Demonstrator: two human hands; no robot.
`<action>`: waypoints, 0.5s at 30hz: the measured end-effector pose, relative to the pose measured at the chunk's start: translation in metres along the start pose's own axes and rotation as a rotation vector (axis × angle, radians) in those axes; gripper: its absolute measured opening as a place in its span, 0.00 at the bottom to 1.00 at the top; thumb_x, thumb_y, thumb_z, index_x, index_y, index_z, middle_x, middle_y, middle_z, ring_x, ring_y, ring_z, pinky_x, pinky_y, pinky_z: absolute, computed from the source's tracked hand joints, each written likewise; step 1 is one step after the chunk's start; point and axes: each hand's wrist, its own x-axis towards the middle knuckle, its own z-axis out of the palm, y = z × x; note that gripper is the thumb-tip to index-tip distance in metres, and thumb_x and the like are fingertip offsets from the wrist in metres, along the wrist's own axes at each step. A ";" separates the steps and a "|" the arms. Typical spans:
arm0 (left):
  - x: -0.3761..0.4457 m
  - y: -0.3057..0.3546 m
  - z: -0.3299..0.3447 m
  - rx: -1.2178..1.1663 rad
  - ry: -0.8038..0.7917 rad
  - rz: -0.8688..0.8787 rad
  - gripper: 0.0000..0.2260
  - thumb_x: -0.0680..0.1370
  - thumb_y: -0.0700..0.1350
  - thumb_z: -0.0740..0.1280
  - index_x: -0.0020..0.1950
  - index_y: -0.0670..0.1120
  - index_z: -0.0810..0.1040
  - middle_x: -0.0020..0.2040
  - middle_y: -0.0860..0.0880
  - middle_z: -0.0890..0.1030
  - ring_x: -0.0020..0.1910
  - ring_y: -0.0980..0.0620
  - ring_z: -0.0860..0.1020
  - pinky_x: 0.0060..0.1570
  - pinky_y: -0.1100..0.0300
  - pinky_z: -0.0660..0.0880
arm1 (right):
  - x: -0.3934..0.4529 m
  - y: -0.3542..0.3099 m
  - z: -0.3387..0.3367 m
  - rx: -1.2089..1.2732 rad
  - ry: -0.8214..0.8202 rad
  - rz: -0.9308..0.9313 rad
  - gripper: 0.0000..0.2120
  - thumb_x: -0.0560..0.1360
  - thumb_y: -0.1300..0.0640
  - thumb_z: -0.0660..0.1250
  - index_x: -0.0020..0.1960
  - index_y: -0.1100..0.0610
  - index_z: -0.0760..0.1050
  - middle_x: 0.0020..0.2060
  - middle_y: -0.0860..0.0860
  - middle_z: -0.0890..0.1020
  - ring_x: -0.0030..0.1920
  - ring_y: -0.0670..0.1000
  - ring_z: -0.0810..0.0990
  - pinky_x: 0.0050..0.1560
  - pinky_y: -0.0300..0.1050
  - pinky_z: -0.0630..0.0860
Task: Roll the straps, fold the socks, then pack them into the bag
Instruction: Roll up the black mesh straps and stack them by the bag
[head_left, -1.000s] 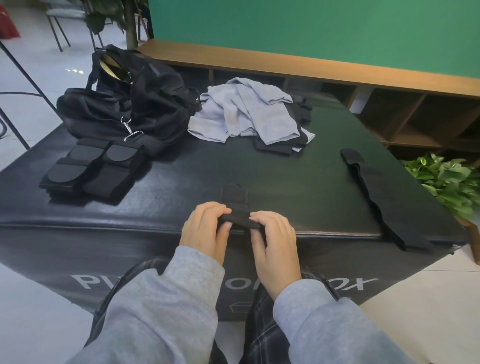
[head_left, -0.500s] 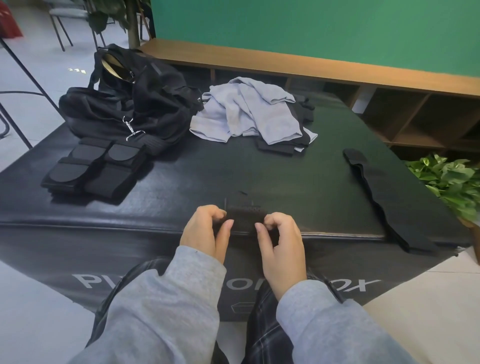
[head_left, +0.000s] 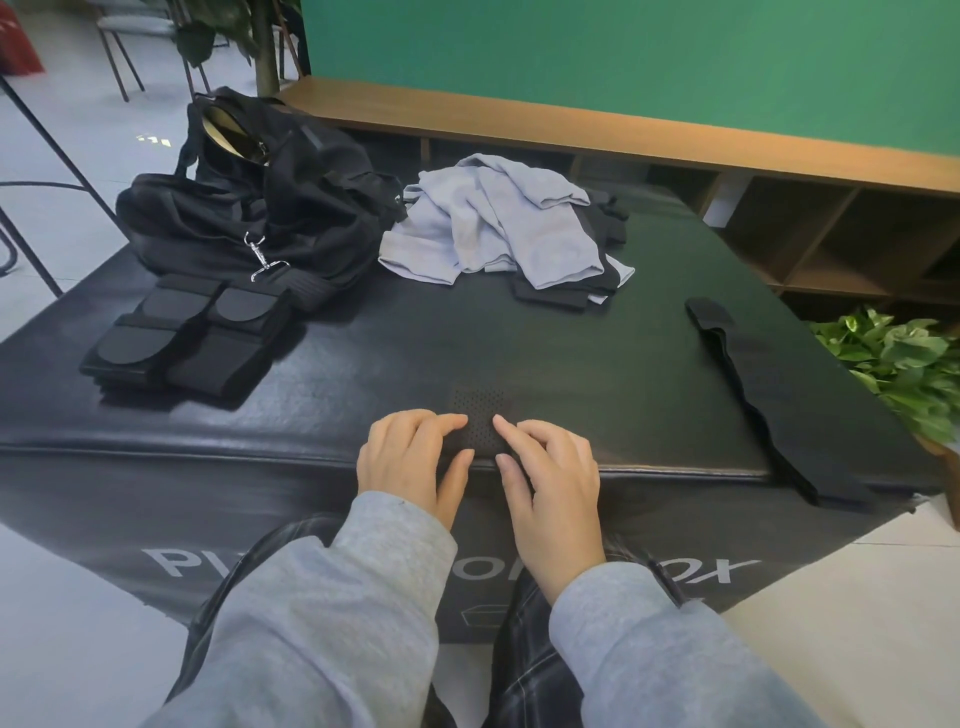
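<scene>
A rolled black perforated strap (head_left: 477, 423) lies at the near edge of the black padded box (head_left: 597, 374). My left hand (head_left: 413, 460) and my right hand (head_left: 550, 473) pinch it from either side, fingers on top and thumbs at its near face. A long flat black strap (head_left: 763, 400) lies unrolled along the right side. Several rolled black straps (head_left: 182, 338) sit at the left. Grey and black socks (head_left: 498, 228) are heaped at the back. An open black bag (head_left: 260, 192) stands at the back left.
A wooden shelf unit (head_left: 779, 208) runs behind the box against a green wall. A leafy potted plant (head_left: 898, 364) stands at the right. Black metal chair legs (head_left: 47, 156) are on the floor at the left. My knees are close under the box's front.
The strap's loose tail that lay ahead of the roll a second ago is gone into the roll. Both hands have shifted slightly forward and their fingers have spread over the roll.
</scene>
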 end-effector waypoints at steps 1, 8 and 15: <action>-0.001 -0.001 0.001 0.004 0.002 0.002 0.14 0.66 0.40 0.77 0.50 0.46 0.81 0.45 0.47 0.79 0.49 0.52 0.68 0.43 0.55 0.70 | 0.000 0.000 0.000 -0.003 -0.002 0.001 0.17 0.77 0.51 0.57 0.62 0.50 0.76 0.51 0.44 0.76 0.54 0.45 0.68 0.54 0.34 0.58; -0.001 -0.002 0.004 0.072 -0.020 0.005 0.14 0.67 0.49 0.74 0.51 0.49 0.80 0.50 0.49 0.80 0.54 0.53 0.69 0.50 0.51 0.67 | 0.000 -0.004 0.000 -0.016 0.008 0.062 0.18 0.77 0.50 0.56 0.62 0.50 0.76 0.60 0.46 0.75 0.61 0.46 0.67 0.63 0.39 0.59; -0.001 -0.001 0.005 0.075 -0.065 -0.016 0.21 0.65 0.56 0.72 0.54 0.47 0.79 0.54 0.50 0.81 0.58 0.54 0.69 0.56 0.59 0.61 | -0.002 -0.009 -0.007 0.082 -0.053 0.083 0.20 0.77 0.48 0.52 0.64 0.54 0.74 0.57 0.44 0.76 0.61 0.41 0.67 0.65 0.37 0.56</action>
